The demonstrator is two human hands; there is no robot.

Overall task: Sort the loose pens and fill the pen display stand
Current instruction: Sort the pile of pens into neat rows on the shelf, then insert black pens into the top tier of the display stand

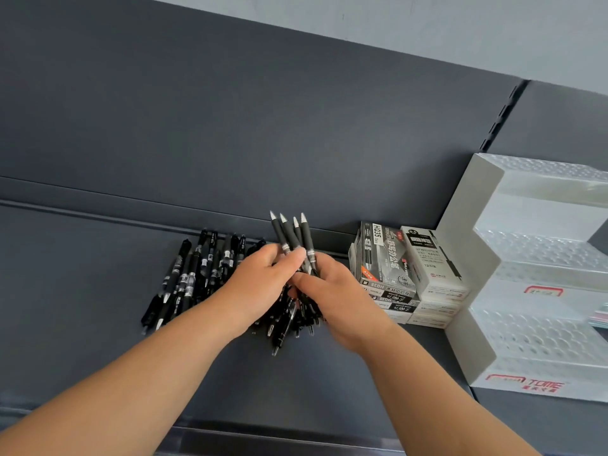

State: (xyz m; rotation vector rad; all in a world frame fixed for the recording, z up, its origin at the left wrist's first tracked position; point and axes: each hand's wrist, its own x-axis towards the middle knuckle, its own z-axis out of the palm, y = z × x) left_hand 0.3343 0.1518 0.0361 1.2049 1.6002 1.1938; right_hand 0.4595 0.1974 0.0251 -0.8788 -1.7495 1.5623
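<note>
The loose pens (194, 274) on the shelf (65, 291) lie partly hidden under your left grip (260, 284), uncountable. It and your right grip (335, 301) both curl round four pens (292, 233), tips up; the display stand (473, 258) is cut off at right.

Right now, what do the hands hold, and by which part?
A bunch of black pens, tips up; left hand and right hand both grip the barrels, below the rubber grips.

Both bare forearms reach in from the near edge and meet at centre. The left hand (263, 284) curls its fingers round a bundle of pens (290, 232). The right hand (332, 299) clasps the same bundle, thumb laid across.
</note>
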